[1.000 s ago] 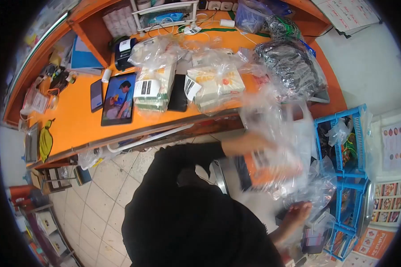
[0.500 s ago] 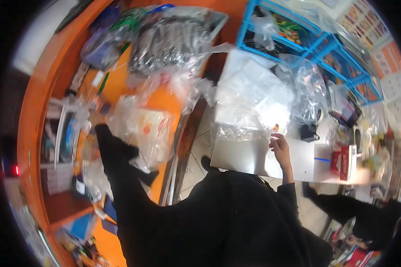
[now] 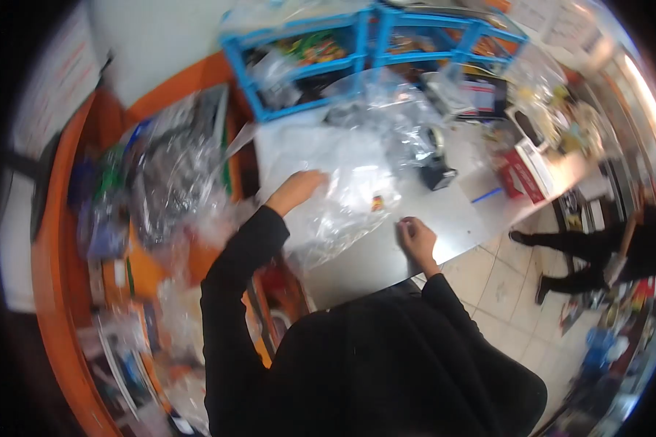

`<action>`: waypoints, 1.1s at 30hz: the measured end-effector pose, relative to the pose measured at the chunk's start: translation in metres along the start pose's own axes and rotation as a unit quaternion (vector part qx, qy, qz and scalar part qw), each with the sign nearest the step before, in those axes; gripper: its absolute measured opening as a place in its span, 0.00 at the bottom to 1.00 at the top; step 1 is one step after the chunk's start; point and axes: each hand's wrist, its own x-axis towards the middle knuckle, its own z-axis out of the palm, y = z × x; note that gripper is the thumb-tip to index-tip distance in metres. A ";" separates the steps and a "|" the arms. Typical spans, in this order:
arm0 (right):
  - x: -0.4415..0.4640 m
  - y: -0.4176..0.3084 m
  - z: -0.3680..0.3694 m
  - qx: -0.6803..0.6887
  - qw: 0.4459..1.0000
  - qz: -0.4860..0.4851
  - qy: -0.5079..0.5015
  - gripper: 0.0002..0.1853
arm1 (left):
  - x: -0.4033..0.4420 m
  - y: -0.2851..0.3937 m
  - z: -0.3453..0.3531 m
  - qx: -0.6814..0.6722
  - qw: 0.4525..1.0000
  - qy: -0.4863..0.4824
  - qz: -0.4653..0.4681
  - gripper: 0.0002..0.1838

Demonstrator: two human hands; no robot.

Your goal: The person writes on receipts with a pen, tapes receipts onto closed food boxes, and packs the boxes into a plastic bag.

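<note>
My left hand (image 3: 299, 191) is over the clear plastic bags (image 3: 335, 218) on the white table (image 3: 350, 275). Its fingers are drawn together and somewhat blurred; whatever they hold, if anything, cannot be made out. Closer to the front edge, my right hand (image 3: 420, 242) has curled fingers with the thumb brought against them. Something tiny may be between its fingertips, too small to name. A small red and yellow piece (image 3: 377, 203) lies on the plastic, just up and left of the right hand.
Blue stacked bins (image 3: 364, 51) stand along the back. A black tape dispenser (image 3: 439, 175), a blue pen (image 3: 487, 195) and a red and white box (image 3: 525, 173) are on the table. The orange shelf (image 3: 58, 291) at left holds bagged goods. Another person (image 3: 605, 251) is at far right.
My left hand has come from the orange shelf at left to the plastic on the white table. My right hand's fingers have curled in. The view has turned to the right.
</note>
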 end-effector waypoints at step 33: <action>0.000 0.019 0.010 0.054 0.996 -0.075 0.009 0.11 | 0.077 0.006 -0.170 -0.057 0.947 0.297 -0.104 0.08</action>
